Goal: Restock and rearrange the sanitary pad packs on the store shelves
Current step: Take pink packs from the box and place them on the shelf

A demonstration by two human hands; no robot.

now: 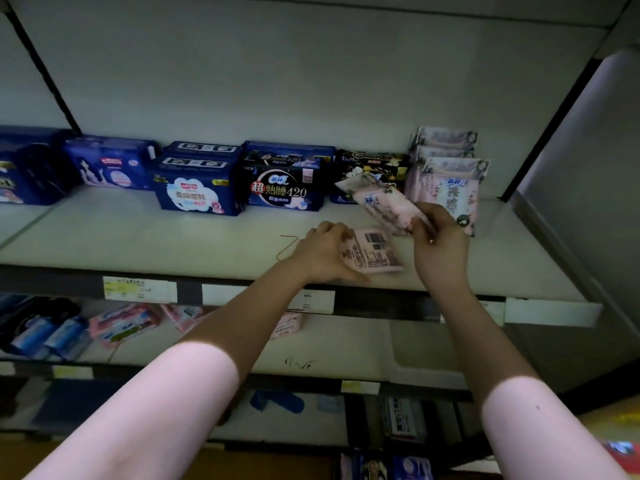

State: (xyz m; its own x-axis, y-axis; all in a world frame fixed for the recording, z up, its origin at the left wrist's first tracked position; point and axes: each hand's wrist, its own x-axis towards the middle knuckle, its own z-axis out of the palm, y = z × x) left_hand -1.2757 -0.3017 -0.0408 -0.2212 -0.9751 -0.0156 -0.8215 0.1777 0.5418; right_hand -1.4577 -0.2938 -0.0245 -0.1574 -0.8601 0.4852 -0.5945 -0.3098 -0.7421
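Note:
My left hand (323, 252) grips a pink pad pack (375, 252) lying back-side up, barcode showing, near the front of the white shelf (173, 233). My right hand (438, 239) pinches a second pink floral pad pack (384, 202) by its end and holds it tilted above the shelf. Just right of it, a row of matching pink floral packs (450, 188) stands upright. Dark blue and black packs line the back: one blue pack (197, 194), one black "420" pack (285, 187), one black floral pack (372, 169).
More blue packs (107, 164) stand at the far left. A thin loose string (289, 245) lies on the shelf by my left hand. Price labels (138, 289) run along the shelf edge. Lower shelves hold pink packs (123, 325) and blue packs (45, 336).

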